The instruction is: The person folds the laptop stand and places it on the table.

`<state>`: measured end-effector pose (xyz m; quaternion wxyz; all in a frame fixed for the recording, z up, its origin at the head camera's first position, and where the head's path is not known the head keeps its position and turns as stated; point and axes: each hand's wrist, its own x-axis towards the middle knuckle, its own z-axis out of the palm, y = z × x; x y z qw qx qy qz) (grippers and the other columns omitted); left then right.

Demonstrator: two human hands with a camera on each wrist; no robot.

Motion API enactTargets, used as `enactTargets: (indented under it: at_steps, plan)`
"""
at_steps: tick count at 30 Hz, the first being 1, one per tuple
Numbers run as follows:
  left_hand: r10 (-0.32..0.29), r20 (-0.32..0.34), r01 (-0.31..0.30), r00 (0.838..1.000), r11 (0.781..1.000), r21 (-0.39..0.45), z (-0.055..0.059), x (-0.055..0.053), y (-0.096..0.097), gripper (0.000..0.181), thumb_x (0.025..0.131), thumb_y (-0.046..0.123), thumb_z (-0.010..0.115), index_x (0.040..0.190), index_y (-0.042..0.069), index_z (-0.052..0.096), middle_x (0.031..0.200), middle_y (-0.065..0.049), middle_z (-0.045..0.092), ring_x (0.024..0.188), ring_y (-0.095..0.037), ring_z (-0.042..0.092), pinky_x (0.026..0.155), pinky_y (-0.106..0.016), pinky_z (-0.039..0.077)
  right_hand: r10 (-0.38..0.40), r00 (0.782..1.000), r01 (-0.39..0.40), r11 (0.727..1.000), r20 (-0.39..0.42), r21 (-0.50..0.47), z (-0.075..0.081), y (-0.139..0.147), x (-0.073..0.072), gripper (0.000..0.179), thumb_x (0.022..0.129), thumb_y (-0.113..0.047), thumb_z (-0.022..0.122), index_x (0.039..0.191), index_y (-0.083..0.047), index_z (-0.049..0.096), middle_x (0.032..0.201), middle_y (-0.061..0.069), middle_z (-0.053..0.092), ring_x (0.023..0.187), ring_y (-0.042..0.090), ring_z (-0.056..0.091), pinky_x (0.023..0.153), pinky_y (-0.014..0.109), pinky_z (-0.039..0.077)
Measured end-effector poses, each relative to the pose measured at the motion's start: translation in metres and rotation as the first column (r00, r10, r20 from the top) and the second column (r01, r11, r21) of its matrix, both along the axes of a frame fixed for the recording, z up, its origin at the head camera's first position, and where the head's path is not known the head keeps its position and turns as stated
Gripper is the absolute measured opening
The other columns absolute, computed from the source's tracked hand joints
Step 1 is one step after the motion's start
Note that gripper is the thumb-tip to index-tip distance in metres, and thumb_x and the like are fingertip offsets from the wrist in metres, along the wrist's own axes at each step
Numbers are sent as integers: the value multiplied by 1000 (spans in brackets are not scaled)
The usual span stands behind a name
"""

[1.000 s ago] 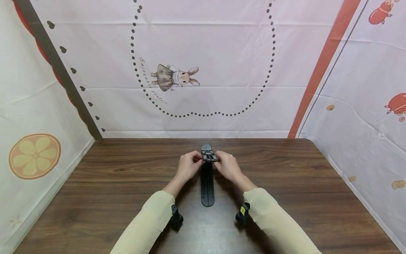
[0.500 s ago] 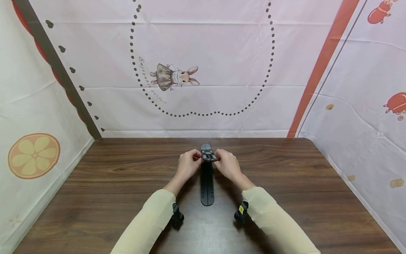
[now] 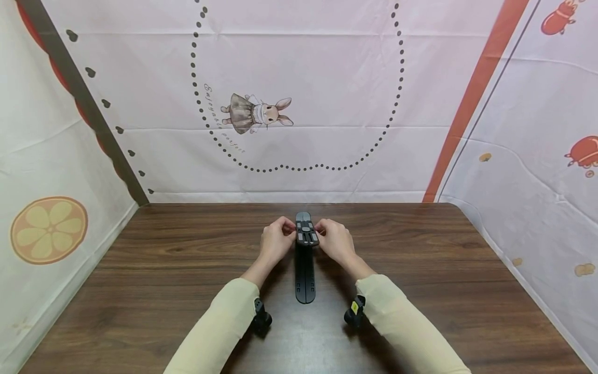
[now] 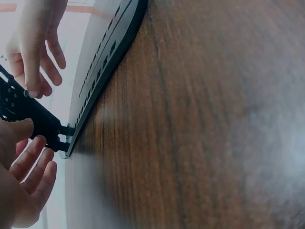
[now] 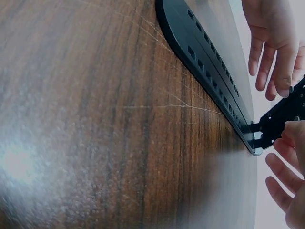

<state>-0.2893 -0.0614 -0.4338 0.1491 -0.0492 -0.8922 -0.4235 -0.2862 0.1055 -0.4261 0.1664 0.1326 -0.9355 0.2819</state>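
A black folding stand has a long slotted base point(image 3: 306, 278) lying on the table, with a hinged panel point(image 3: 307, 238) raised above its far part. The panel carries pale pads. My left hand point(image 3: 275, 241) pinches the panel's left edge between thumb and fingers, while my right hand point(image 3: 336, 242) pinches its right edge. In the left wrist view, the panel point(image 4: 43, 121) stands tilted up from the base point(image 4: 102, 71), joined by hinge arms at one end. The right wrist view shows the same hinge joint from the other side, with the base point(image 5: 205, 71) flat on the wood.
The brown wooden table point(image 3: 187, 249) spreads on both sides of the stand. Printed cloth walls point(image 3: 327, 78) rise behind the table and at its left and right. A small black camera sits on each wrist, beside the pale yellow sleeves point(image 3: 219, 317).
The panel has tilted toward me and shows more of its padded face, its near edge now lower in the head view. Both hands stay at its edges, barely shifted.
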Motion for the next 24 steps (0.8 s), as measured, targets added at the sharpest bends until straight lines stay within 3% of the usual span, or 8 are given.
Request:
enactTargets:
  at_steps: [13,19,24]
  plan:
    - [-87,18,85,996,993,80,4,2,0,12,80,9,68,91,12,64,84,0,69,75,-11,64,67,-27,52,13,999,-13,1000,32,-2,0,1,0,5,85,-17,65,88,-14,66,86,0,68,78,15,65,69,35,51]
    - [-121,50,116,991,989,96,6,2,-2,12,81,11,68,93,12,65,87,-1,69,77,-12,64,62,-23,52,47,995,-47,999,86,-8,4,4,2,11,81,-12,65,92,-13,67,90,1,67,83,17,65,73,36,51]
    - [-139,62,134,988,988,83,7,3,-5,13,81,12,69,94,12,65,89,-1,69,79,-12,65,66,-25,52,74,992,-75,997,105,12,5,7,3,13,82,-14,65,94,-14,67,91,1,65,84,16,65,73,34,52]
